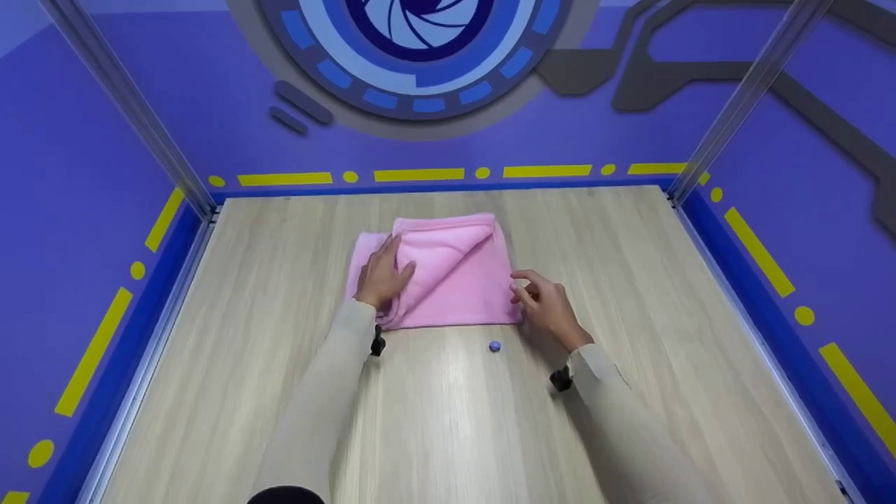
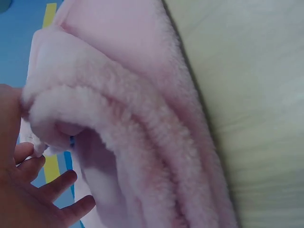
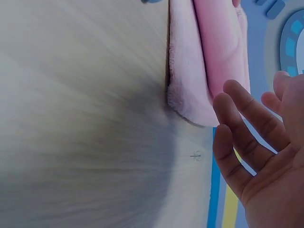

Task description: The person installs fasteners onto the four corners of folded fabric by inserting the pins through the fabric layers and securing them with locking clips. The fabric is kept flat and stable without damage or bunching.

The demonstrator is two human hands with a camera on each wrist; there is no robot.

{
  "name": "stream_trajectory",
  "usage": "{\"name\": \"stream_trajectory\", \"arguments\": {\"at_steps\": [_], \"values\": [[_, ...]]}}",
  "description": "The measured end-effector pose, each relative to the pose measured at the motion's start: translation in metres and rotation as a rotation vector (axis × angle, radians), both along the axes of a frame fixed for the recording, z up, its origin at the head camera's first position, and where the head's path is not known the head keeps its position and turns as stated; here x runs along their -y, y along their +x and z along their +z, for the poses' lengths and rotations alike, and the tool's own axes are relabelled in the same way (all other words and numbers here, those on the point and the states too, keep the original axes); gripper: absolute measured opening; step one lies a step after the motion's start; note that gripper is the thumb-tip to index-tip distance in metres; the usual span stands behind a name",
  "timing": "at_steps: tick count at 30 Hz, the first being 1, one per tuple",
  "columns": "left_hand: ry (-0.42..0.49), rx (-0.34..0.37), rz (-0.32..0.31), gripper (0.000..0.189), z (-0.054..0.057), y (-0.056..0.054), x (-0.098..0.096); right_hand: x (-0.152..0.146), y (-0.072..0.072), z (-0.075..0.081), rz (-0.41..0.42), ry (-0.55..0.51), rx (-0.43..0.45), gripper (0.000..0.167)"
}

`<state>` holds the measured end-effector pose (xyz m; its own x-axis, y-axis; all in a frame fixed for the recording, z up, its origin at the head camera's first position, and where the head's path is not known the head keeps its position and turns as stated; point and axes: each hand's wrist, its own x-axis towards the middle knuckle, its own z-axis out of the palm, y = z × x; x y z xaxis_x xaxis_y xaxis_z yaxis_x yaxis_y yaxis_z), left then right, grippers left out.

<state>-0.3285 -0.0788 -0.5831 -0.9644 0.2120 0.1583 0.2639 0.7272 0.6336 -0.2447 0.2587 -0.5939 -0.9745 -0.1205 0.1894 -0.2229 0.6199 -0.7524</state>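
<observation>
A pink fleece blanket [image 1: 476, 287] lies folded on the wooden table, its top layer turned back along a diagonal. My left hand [image 1: 383, 275] rests at the blanket's left part, fingers stretched forward. In the left wrist view the left hand [image 2: 33, 185] has its fingers spread beside the rolled, fluffy layers of the blanket [image 2: 128, 109]. Just off the blanket's right edge is my right hand [image 1: 549, 306], its fingers loosely bent. Nothing is seen between the fingers of the right hand [image 3: 266, 147] in the right wrist view, where the blanket's corner [image 3: 190, 102] lies beyond the fingertips.
A small purple-blue ball-like object [image 1: 495, 346] lies on the table [image 1: 448, 420] in front of the blanket's near edge. Blue walls [image 1: 448, 154] with yellow markings enclose the table at the back and both sides, with metal posts [image 1: 742, 105] at the back corners.
</observation>
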Motion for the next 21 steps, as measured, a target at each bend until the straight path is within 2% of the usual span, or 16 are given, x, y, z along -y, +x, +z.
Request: {"name": "stream_trajectory", "arguments": {"at_steps": [5, 11, 16, 21], "values": [[-0.036, 0.073, -0.005, 0.071, -0.0027, -0.0004, 0.0005, -0.0019, 0.0013, -0.0002, -0.011, 0.001, 0.031, 0.035], [-0.072, 0.117, -0.014, 0.070, -0.0045, -0.0023, 0.0003, -0.0025, 0.0024, 0.0001, -0.011, -0.012, 0.038, 0.034], [-0.067, 0.112, -0.027, 0.069, -0.0057, -0.0017, 0.0016, -0.0037, 0.0016, 0.0001, 0.001, 0.000, 0.031, 0.034], [-0.008, 0.078, -0.039, 0.066, -0.0041, 0.0017, 0.0014, -0.0092, -0.0008, -0.0005, -0.018, 0.023, -0.003, 0.030]]}}
